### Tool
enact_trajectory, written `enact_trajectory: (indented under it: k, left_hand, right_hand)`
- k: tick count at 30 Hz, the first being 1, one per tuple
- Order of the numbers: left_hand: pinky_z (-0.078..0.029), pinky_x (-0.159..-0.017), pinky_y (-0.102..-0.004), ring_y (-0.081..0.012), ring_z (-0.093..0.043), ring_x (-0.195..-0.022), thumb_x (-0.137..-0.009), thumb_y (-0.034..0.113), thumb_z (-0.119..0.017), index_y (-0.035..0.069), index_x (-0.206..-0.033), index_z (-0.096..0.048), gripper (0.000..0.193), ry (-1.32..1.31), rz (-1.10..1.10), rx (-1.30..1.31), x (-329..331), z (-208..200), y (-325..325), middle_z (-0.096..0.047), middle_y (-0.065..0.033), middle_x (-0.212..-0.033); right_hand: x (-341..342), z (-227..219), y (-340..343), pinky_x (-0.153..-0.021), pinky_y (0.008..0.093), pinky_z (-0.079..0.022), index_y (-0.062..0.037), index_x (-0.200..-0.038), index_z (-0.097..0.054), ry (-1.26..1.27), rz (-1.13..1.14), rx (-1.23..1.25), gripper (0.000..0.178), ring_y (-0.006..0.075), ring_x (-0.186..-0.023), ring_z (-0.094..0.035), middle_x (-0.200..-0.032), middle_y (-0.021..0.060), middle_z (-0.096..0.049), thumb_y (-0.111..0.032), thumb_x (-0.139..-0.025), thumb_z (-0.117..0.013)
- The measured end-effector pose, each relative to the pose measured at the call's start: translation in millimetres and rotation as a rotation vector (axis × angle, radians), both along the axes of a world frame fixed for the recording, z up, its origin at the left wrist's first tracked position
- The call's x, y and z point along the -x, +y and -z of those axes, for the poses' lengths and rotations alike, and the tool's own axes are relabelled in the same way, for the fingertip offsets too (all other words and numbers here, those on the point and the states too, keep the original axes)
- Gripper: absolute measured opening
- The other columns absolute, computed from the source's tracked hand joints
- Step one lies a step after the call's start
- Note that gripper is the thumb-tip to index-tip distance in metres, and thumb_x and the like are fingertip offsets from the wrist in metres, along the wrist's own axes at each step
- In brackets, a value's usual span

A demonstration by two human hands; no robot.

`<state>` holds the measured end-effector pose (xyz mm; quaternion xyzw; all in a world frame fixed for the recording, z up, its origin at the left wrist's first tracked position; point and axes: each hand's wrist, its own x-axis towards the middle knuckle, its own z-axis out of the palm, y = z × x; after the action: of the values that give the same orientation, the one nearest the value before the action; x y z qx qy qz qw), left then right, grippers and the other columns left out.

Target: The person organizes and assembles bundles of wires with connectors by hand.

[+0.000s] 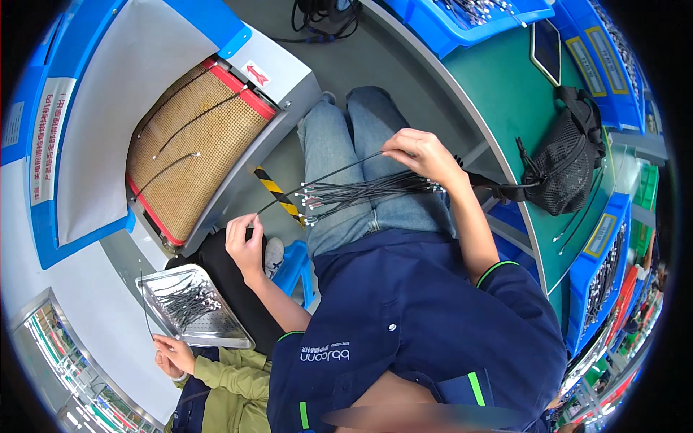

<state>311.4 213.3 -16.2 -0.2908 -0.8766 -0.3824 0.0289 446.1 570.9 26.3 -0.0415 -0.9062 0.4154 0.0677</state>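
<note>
Holds one black cable (pixel 336 173) nearly straight over the jeans (pixel 327 141), pinched toward opposite ends by left hand (pixel 244 242) and right hand (pixel 426 155), well apart; supports a cable bundle (pixel 372 189) across the jeans.

A tablet (pixel 546 54) lies back from the green table's (pixel 498 90) curved edge, a black bag (pixel 567 166) near that edge; three cables (pixel 206 114) lie apart on the red-edged belt (pixel 213 141), a bundle (pixel 375 189) across the lap (pixel 346 229).

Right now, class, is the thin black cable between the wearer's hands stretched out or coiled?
Stretched out: the thin black cable runs nearly straight from the left hand to the right hand, with no loop showing.
</note>
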Motion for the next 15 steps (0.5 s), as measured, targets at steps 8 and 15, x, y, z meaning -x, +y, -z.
enact_trajectory:
  k: [8, 15]
  left_hand:
    - [-0.050, -0.070, -0.0324, -0.0248, -0.062, -0.075, -0.070, -0.005, -0.069, 0.001, -0.083, -0.065, 0.015, -0.033, -0.043, -0.004, 1.9, -10.1, -8.8, -0.065, -0.0100, -0.080]
    - [-0.050, -0.069, -0.0320, -0.0241, -0.062, -0.074, -0.070, -0.006, -0.070, 0.000, -0.083, -0.065, 0.016, -0.028, -0.042, -0.009, 5.6, -12.4, -17.7, -0.065, -0.0098, -0.079]
  right_hand:
    - [2.9, -4.5, -9.5, -0.062, 0.0301, -0.049, -0.0024, -0.084, -0.067, -0.036, 0.041, 0.099, 0.007, 0.0197, -0.072, -0.063, -0.078, 0.0065, -0.065, -0.008, -0.080, -0.069]
    - [5.6, -6.4, -13.5, -0.057, 0.0295, -0.046, -0.0044, -0.082, -0.068, -0.121, -0.029, 0.212, 0.007, 0.0180, -0.066, -0.059, -0.071, 0.0055, -0.062, -0.010, -0.079, -0.070]
